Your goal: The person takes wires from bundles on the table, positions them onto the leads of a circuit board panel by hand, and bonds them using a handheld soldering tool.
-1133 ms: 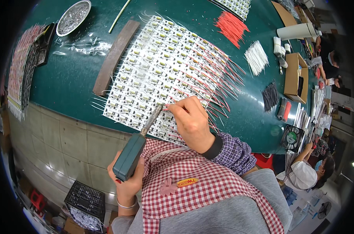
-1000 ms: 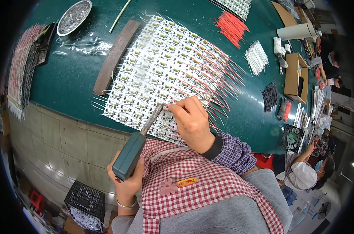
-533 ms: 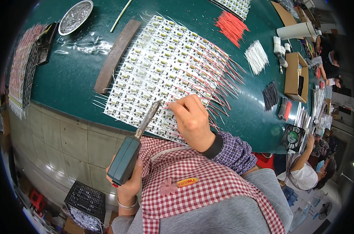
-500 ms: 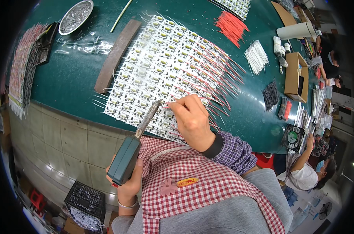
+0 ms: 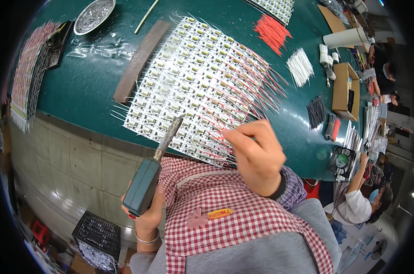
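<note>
The apron [image 5: 257, 226] bears a lettered yellow badge [image 5: 220, 213].

The left grip [image 5: 150, 218] holds a green-handled soldering iron [image 5: 143, 186] over a white circuit-board panel [image 5: 166, 86] on the green bench [image 5: 86, 89]; the curled right grip [image 5: 257, 155] is beside red wires [image 5: 219, 137].

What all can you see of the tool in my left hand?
The tool has a dark green, plastic-looking body with a small red part at its rear, and a worn, greyish, metal-looking shaft. It slants forward and right, gripped in your left hand. Its tip is over the board sheet; contact is unclear.
</note>
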